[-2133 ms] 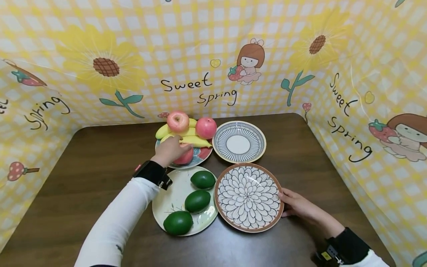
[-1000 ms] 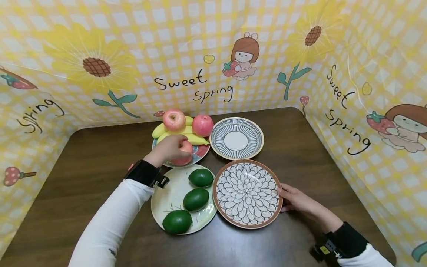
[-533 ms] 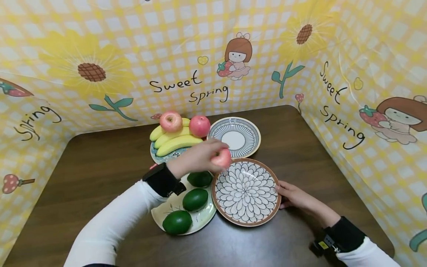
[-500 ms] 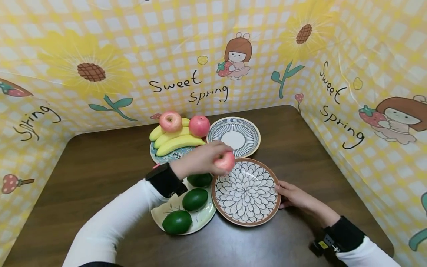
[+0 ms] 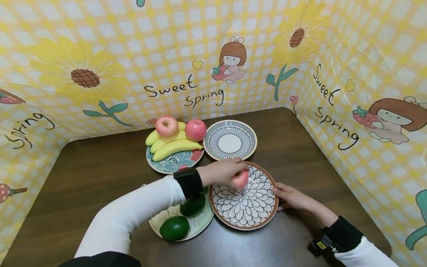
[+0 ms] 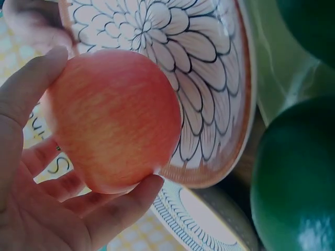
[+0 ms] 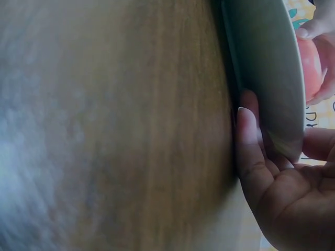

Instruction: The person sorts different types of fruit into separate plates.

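In the head view my left hand [image 5: 221,173] grips a pink-red apple [image 5: 241,180] over the brown-rimmed petal-patterned plate [image 5: 248,213]. In the left wrist view, thumb and fingers curl round the apple [image 6: 115,123]; the petal plate [image 6: 209,68] lies behind it. My right hand [image 5: 291,197] holds that plate's right edge. The right wrist view shows the right hand [image 7: 285,193] with its thumb at the rim and fingers under the plate's pale underside [image 7: 267,63]. Whether the apple touches the plate cannot be told.
At the back left, a blue floral plate [image 5: 166,166] bears bananas [image 5: 176,148] and two apples [image 5: 166,126]. A striped plate [image 5: 230,144] stands beside it. Green avocado-like fruits [image 5: 174,228] lie on a pale green plate [image 5: 200,230], partly under my left arm. Patterned cloth [image 5: 133,55] walls the table.
My left hand took the front apple off the blue floral plate and carried it right and toward me, over the petal plate. My right hand stays at that plate's edge.
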`<action>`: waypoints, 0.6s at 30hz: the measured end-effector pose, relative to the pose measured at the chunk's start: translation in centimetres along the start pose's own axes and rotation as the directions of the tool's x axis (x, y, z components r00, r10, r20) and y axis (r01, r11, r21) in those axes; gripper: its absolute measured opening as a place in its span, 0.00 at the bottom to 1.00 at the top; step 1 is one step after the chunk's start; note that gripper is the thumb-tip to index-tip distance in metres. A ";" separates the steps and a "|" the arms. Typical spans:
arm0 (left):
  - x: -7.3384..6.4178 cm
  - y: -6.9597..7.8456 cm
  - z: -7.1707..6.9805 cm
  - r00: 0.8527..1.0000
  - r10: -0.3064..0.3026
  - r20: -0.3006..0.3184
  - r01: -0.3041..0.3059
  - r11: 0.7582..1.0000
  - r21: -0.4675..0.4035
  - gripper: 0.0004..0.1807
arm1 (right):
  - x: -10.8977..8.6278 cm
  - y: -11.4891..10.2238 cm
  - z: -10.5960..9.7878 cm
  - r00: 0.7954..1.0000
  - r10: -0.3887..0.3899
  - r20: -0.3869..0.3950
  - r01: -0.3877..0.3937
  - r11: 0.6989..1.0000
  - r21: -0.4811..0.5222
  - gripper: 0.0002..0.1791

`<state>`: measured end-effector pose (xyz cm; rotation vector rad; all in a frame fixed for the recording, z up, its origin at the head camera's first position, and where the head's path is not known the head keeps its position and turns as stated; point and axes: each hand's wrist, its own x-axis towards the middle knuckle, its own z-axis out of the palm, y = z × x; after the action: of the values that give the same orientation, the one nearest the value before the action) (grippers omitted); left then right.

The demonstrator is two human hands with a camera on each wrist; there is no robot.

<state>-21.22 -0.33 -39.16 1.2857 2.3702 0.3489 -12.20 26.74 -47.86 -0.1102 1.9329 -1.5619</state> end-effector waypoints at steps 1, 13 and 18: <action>0.1 0.0 0.1 1.000 0.003 0.005 -0.003 1.000 0.003 0.38 | 0.0 0.0 0.0 1.000 0.001 -0.004 -0.001 1.000 0.002 0.31; 0.7 -0.2 0.4 0.997 -0.040 0.061 0.038 0.999 0.033 0.38 | -0.2 -0.2 0.0 1.000 -0.003 0.006 0.003 1.000 0.008 0.31; 0.8 -0.1 0.5 0.994 -0.068 0.081 0.067 0.998 0.012 0.40 | 0.0 0.0 -0.1 1.000 0.006 0.008 -0.007 1.000 0.015 0.32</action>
<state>-21.46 0.36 -39.79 1.1975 2.3424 0.2602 -12.25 26.87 -47.79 -0.1034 1.9138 -1.5691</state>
